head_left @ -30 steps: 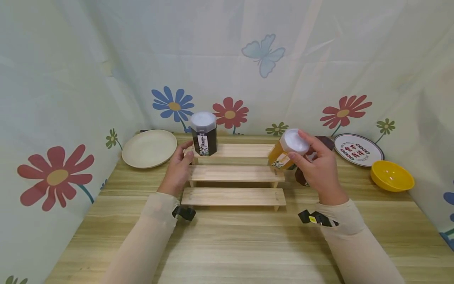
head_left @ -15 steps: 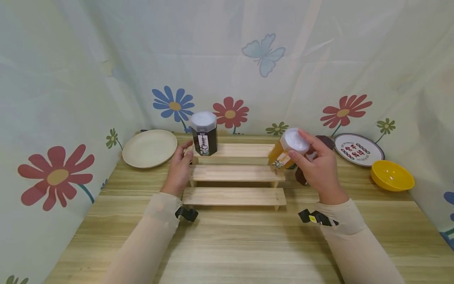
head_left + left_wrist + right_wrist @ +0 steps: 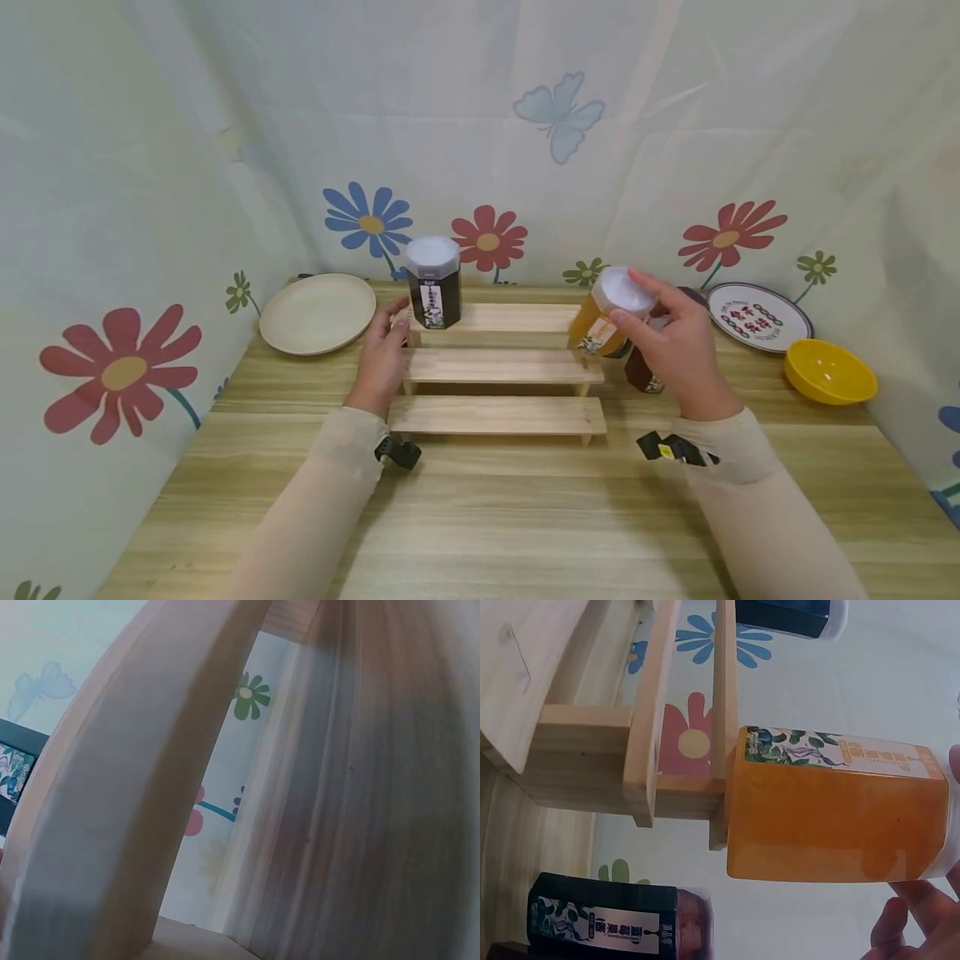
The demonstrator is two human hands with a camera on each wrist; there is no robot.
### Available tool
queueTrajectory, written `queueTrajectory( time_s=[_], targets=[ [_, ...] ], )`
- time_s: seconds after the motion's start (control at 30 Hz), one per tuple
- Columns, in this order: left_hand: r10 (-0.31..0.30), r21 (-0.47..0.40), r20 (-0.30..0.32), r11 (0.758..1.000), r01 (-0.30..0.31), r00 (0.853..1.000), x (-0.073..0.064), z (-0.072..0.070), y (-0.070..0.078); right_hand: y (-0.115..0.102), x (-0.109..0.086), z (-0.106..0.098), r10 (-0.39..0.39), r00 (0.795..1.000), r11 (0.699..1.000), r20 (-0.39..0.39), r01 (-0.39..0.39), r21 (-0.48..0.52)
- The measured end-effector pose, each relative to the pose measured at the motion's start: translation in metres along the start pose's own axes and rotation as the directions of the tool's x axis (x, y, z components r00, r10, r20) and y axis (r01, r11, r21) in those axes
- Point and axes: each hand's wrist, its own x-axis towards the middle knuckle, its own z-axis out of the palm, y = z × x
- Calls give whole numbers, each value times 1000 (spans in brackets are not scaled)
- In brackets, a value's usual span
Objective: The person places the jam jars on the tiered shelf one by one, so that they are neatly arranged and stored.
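Holding the orange jar [image 3: 600, 321] by its white lid at frame centre-right, the right hand [image 3: 675, 350] pinches it tilted beside the stepped wooden rack [image 3: 498, 367]; levelling it would aid seating. The left hand [image 3: 382, 358], fingers relaxed, steadies the rack's left end.

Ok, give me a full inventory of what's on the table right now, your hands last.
Three-tier wooden step shelf: 1, pale wood, table centre.
Dark hexagonal jar with white lid: 1, black, left end of the top step.
Orange hexagonal jar with white lid: 1, tilted, held at the shelf's right end.
Dark brown labelled jar: 1, on the table right of the shelf, partly hidden by the hand; another dark thing behind it, unclear.
Round cream plate: 1, back left.
White patterned plate: 1, back right.
Yellow bowl: 1, far right.
Wooden table: 1, light wood.
Left hand: rests on the shelf's left end.
Right hand: grips the orange jar's lid.
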Motion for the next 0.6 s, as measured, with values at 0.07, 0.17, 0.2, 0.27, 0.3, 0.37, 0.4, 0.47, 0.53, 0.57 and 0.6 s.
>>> queueTrajectory(
  time_s=[0.07, 0.17, 0.2, 0.27, 0.3, 0.37, 0.4, 0.47, 0.53, 0.57, 0.6],
  targets=[
    [8, 4, 2, 1000, -8, 1000, 0, 0, 0, 0, 3, -1, -2, 1000, 1000, 18, 2, 1],
    [13, 17, 3, 1000, -13, 1000, -1, 0, 1, -1, 8, -3, 2, 999, 1000, 44, -2, 3],
    [14, 21, 4, 1000, -14, 1000, -1, 0, 0, -1, 10, -3, 4, 999, 1000, 50, -5, 1],
    [15, 29, 2, 999, -15, 1000, -1, 0, -1, -1, 14, -3, 8, 998, 1000, 59, -8, -6],
    [14, 34, -1, 999, -14, 1000, -1, -1, -1, -1, 16, -2, 8, 998, 1000, 63, -8, -6],
    [13, 40, -5, 999, -12, 1000, 0, -1, -1, 0, 20, -2, 9, 997, 1000, 70, -8, -15],
    [12, 42, -8, 999, -11, 1000, 0, -1, -2, 0, 22, -1, 12, 997, 1000, 76, -10, -21],
    [9, 45, -12, 999, -8, 1000, 0, 0, -2, 0, 26, -1, 19, 996, 999, 90, -17, -28],
    [7, 47, -12, 999, -6, 1000, 0, 0, -1, 1, 30, -1, 29, 994, 999, 110, -25, -34],
    [5, 48, -12, 999, -5, 1000, 0, 0, -1, 1, 32, -1, 37, 992, 999, 123, -33, -31],
    [6, 47, -10, 999, -5, 1000, 0, 0, -1, 2, 34, -1, 42, 990, 999, 135, -39, -24]
  ],
)
